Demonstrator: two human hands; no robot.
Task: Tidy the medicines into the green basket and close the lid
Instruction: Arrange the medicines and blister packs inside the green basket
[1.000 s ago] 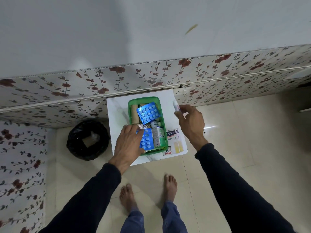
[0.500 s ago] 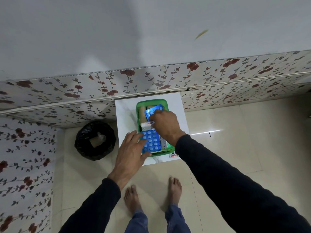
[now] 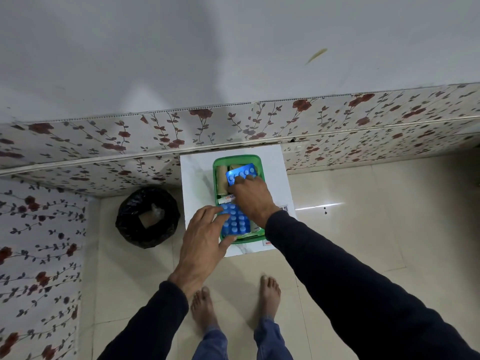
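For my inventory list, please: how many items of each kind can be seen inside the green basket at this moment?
Blue blister packs: 2
Beige bandage rolls: 2 visible
White tube: 1, partly hidden
Total visible: 5. The right hand and left hand cover part of the green basket, so more may be hidden.
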